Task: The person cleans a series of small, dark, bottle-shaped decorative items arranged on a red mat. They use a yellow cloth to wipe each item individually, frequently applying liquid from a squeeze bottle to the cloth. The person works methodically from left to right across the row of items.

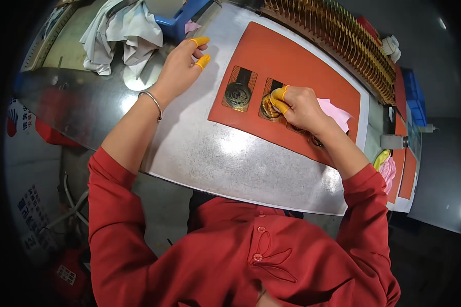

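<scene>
My left hand [182,66] hovers at the left of the grey metal worktop [200,146], thumb and forefinger in yellow finger cots, apart with nothing between them. Over the orange-red mat [287,51], my right hand [305,108] is closed, its yellow-capped fingertips on the second of several dark-and-gold rectangular plates with round medallions. The leftmost plate [238,91] lies untouched and in full view. The worked plate [275,83] is partly covered by my fingers, and whatever they pinch is hidden. Others lie partly under my right wrist. Beside that wrist rests a pink cloth [336,113].
A long rack of upright gold-toned plates [338,43] runs along the far right edge. White cloths [130,33] and a blue bin [182,20] sit at the far left. To the right are a small grey container [393,141] and pink and yellow cloths [386,169].
</scene>
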A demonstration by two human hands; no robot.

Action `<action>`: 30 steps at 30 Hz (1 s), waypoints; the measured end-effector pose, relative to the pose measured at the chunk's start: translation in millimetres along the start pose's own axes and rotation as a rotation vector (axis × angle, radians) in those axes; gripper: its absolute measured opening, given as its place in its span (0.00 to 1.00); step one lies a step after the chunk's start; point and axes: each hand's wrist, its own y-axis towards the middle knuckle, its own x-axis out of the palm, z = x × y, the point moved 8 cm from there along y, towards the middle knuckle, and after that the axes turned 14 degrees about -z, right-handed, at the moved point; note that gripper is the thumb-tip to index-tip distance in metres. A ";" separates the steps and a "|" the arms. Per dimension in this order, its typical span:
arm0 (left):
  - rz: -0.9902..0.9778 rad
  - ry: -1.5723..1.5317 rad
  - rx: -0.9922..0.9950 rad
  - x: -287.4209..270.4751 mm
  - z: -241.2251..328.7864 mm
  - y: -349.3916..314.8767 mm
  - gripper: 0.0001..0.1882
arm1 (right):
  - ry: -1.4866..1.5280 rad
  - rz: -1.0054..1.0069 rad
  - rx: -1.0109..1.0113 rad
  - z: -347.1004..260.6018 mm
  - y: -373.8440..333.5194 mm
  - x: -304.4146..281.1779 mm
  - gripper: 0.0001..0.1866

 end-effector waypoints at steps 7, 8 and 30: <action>-0.003 0.006 0.009 -0.7 -1.0 1.1 0.17 | -0.031 0.019 -0.078 -18.4 -9.3 3.4 0.03; -0.005 0.003 -0.001 -0.6 -0.8 1.2 0.17 | -0.040 0.023 -0.070 -17.0 -9.2 4.2 0.03; -0.016 0.003 -0.039 1.1 -1.0 0.4 0.18 | 0.040 -0.008 -0.048 -29.2 -5.5 8.1 0.04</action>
